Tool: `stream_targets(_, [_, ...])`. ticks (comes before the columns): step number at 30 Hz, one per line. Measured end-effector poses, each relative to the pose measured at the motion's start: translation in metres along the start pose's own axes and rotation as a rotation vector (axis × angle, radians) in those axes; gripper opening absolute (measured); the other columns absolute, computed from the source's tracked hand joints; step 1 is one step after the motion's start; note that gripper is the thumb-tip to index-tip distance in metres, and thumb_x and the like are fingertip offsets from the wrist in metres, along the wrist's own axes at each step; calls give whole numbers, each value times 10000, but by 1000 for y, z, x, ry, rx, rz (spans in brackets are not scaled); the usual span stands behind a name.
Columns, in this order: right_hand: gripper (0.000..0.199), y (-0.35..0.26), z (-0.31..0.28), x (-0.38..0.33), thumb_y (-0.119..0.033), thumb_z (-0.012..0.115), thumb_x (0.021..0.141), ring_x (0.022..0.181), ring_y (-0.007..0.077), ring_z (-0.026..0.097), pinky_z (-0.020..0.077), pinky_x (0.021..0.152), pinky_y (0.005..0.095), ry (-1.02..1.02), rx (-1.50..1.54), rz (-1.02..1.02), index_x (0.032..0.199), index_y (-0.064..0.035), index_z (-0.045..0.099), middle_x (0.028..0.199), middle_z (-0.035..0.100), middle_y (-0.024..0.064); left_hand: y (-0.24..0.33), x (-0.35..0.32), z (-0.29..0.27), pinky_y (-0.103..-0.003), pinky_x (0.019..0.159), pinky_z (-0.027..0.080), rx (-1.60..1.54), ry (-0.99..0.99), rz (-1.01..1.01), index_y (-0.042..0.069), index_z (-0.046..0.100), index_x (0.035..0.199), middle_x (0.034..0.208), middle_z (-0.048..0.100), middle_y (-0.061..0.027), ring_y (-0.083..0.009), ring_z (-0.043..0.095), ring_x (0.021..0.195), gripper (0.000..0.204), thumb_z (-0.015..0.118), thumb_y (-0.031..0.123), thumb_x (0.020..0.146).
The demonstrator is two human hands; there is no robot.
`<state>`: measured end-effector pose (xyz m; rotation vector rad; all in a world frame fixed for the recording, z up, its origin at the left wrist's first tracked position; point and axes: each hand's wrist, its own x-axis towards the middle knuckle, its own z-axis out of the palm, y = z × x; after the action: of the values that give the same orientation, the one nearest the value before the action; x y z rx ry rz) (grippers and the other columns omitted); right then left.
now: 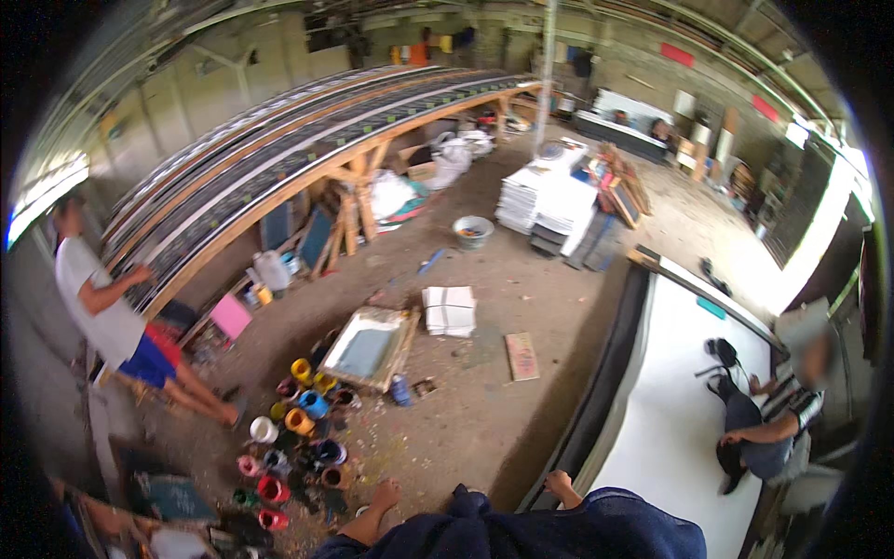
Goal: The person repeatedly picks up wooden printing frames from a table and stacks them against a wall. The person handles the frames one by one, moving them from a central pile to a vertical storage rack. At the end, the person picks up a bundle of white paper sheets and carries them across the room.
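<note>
My left hand (386,494) is held out low in front of me over the floor, just right of several paint buckets (300,422). Its fingers look loosely apart, and I see nothing in them. Beside the dark near edge of a long white-topped table (643,419) is my right hand (561,483). The fingers there are curled in, with nothing visible inside them; whether it touches the table I cannot tell. My dark blue clothing (521,526) fills the lower edge. The paint containers are red, yellow, orange, blue and white, some with paint-stained rims.
A screen-like framed tray (368,349) and a tied white stack (450,310) lie on the floor ahead. A person (112,307) stands at the long printing table (307,154) on the left. Another person (787,419) sits at the white table's right side. White sheets (549,196) are piled farther back.
</note>
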<state>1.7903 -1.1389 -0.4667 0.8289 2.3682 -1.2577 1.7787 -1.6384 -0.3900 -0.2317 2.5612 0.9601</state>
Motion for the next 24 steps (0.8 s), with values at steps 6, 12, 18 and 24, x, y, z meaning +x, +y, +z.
stream_targets(6, [197,-59,-13,50,-139,522,786,817,219,576,485,596,339,-448,-1063,-223,943,-34,580,895,595,97,95,114,-47,-400,774,436,82,20,70,63,514,1040,932,577,-151,-301,552,866,289,511,224,800])
stream_targets(12, [286,-30,-36,144,-273,638,661,800,306,568,486,671,392,-84,-619,-191,859,-69,609,856,579,114,116,254,-16,-408,674,455,66,-105,4,82,533,1032,906,587,-124,-287,575,775,286,511,249,801])
stream_targets(18, [255,-223,-80,184,-232,528,737,880,285,567,476,713,365,-192,-545,42,927,-82,609,975,584,111,112,411,-19,-408,750,432,471,-469,122,47,596,854,871,598,-144,-312,559,841,281,492,296,777])
stream_targets(24, [258,-249,-133,287,-246,556,731,752,256,615,482,664,356,121,-1,193,862,-27,585,784,626,136,283,524,-16,-388,800,419,61,-287,-18,110,562,1003,968,591,-111,-289,541,934,318,499,326,777])
